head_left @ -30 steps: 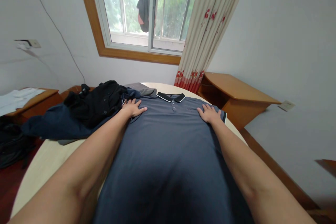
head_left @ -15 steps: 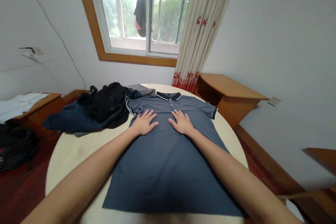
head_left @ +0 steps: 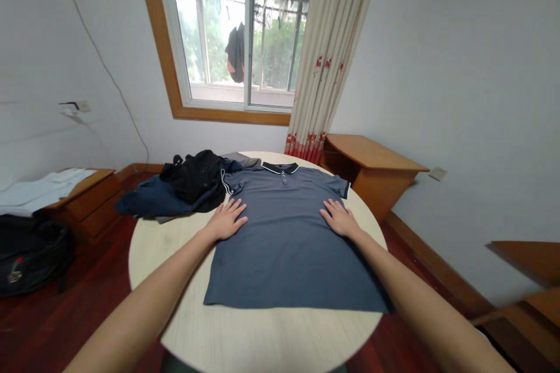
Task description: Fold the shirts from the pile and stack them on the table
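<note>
- From the head view, the dark grey-blue polo shirt (head_left: 284,256) lies spread on the round, pale wooden table (head_left: 258,344), its black, white-edged collar (head_left: 280,169) near the far edge and its hem running across, short of the near edge.
- The hem's right end reaches the tabletop's right edge, close by the right forearm.
- The left hand (head_left: 226,221) rests palm down on the shirt's left side, below the sleeve, fingers spread wide and nothing gripped.
- The right hand (head_left: 340,220) rests palm down on the shirt's right side, fairly level with the other, fingers extended and a little apart, nothing gripped.
- At the tabletop's far left edge I see a heap of clothes: a black garment (head_left: 199,175) on top of a dark blue garment (head_left: 153,198), which sticks out past the edge, and a grey garment (head_left: 242,159) behind, toward the far edge.
- The shirt's left sleeve, trimmed in white, lies right up by that heap; the right sleeve points toward the right edge.
- Beyond the table's far right edge stands a brown wooden cabinet (head_left: 371,154), beside a cream curtain with red flowers (head_left: 321,64).
- Over on the left, a black bag (head_left: 32,256) sits beside a brown wooden drawer unit (head_left: 94,204) with white material (head_left: 48,186) on top.
</note>
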`<move>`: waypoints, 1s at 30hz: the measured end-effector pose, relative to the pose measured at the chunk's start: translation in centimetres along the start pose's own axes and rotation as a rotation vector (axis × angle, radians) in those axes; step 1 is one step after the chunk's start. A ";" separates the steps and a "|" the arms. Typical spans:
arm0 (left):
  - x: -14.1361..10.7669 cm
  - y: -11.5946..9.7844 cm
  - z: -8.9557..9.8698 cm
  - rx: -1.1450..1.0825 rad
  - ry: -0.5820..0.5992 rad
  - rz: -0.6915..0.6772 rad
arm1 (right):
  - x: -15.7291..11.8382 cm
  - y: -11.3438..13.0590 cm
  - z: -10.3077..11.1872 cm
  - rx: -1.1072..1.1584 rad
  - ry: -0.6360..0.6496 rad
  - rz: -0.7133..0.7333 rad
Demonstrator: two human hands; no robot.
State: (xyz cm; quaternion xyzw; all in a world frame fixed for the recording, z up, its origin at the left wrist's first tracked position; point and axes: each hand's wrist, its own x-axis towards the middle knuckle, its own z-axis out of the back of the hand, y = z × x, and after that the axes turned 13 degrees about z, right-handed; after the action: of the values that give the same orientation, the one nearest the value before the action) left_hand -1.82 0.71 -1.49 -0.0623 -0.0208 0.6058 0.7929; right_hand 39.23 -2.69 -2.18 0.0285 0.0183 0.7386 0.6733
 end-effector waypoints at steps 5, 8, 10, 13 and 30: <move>-3.7 -1.9 0.9 0.039 0.028 0.000 | -5.2 -0.1 0.8 0.012 -0.025 -0.008; -6.1 -3.4 2.6 0.039 0.069 -0.081 | -7.5 -0.1 1.4 -0.026 -0.061 0.005; -7.5 -4.1 4.2 0.023 0.129 -0.167 | -8.6 -0.1 2.1 -0.049 -0.066 0.027; -9.2 -4.4 6.0 0.032 0.290 -0.224 | -9.7 0.0 3.5 -0.047 -0.015 -0.016; -14.2 -3.1 5.1 -0.221 0.383 -0.169 | -14.8 -1.8 7.7 0.500 0.432 -0.013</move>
State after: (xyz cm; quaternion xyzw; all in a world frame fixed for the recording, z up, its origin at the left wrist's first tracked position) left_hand -3.14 -13.36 4.52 -0.2604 0.0587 0.5085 0.8187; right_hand 42.94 -17.31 5.10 0.0352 0.3416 0.6959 0.6307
